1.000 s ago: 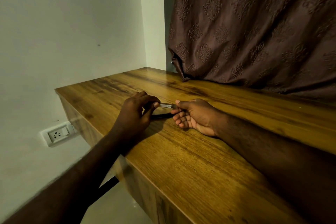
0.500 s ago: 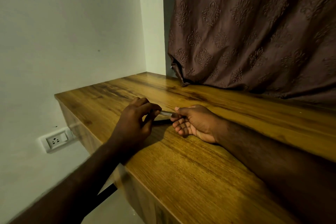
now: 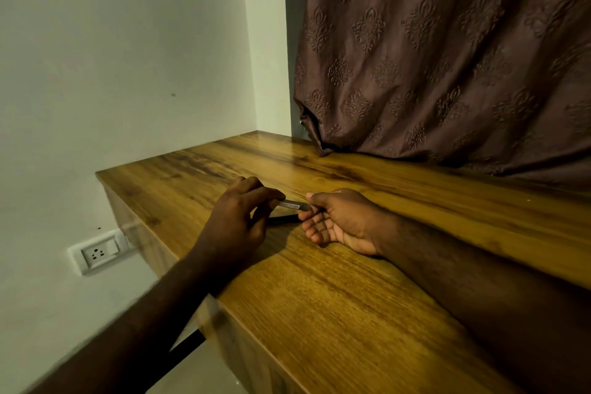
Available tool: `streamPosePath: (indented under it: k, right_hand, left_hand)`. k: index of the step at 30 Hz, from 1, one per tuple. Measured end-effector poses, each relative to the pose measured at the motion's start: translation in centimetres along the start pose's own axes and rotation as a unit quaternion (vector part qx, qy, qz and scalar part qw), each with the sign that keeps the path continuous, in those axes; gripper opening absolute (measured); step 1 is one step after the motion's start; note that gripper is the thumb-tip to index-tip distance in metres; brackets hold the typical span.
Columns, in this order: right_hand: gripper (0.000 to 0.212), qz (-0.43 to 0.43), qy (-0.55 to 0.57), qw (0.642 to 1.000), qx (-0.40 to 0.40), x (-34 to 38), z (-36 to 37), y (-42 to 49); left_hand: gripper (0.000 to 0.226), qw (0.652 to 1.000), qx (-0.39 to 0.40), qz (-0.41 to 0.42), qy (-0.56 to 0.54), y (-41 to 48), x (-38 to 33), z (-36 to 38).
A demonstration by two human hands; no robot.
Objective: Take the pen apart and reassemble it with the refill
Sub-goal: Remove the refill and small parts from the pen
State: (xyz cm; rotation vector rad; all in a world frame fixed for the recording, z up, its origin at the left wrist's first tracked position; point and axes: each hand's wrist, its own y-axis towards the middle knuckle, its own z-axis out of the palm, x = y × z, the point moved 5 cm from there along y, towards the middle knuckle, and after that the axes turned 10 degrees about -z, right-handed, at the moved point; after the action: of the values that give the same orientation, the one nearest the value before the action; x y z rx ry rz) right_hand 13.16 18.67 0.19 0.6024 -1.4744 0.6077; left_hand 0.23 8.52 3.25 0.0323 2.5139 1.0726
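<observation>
Mid-frame on the wooden desk (image 3: 319, 297), left hand (image 3: 236, 224) and right hand (image 3: 339, 221) each pinching an end of a slim silvery pen piece (image 3: 292, 203), dark pen part (image 3: 283, 218) lying just below, patterned curtain (image 3: 447, 51) upper right

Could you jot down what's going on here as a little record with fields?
setting: wooden desk in a corner, patterned curtain behind, wall socket below left
left hand: fingertips pinching one end of the silver pen piece
right hand: palm up, resting on the desk, pinching the other end
dark piece: lies on the desk just under the silver one
stage: parts apart or joined, too small to tell
</observation>
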Motion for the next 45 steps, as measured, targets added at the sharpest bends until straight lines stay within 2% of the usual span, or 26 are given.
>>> streamPosePath:
  k: [5, 10, 18, 23, 30, 37, 45]
  right_hand:
    - [0.036, 0.001, -0.017, 1.0, 0.012, 0.0, 0.0, 0.1]
    - [0.035, 0.002, -0.02, 1.0, 0.014, 0.3, 0.2, -0.1]
    - [0.034, 0.0, -0.014, 1.0, 0.015, 0.2, -0.1, 0.0]
    - [0.035, 0.007, -0.019, 1.0, 0.017, 0.3, -0.1, -0.1]
    - [0.032, 0.012, -0.011, 1.0, -0.003, 0.2, -0.3, 0.0]
    - [0.036, -0.007, -0.001, 1.0, -0.025, 0.1, -0.5, 0.0]
    - [0.049, -0.044, 0.032, 0.997, -0.049, 0.3, -0.7, -0.3]
  left_hand:
    - [0.02, 1.0, 0.011, -0.019, -0.016, 0.3, 0.3, 0.4]
    - [0.012, 0.991, -0.023, -0.091, -0.097, 0.9, -0.1, 0.9]
    - [0.019, 0.994, -0.045, -0.059, -0.079, 0.7, -1.5, 1.0]
    - [0.018, 0.993, -0.05, -0.066, -0.082, 0.5, -1.3, 1.0]
    - [0.013, 0.988, -0.022, -0.119, -0.094, 1.0, -0.3, 1.6]
    - [0.01, 0.988, 0.012, -0.137, -0.076, 1.0, 0.5, 2.1]
    - [0.011, 0.965, 0.027, -0.214, -0.149, 1.0, 1.5, 2.1]
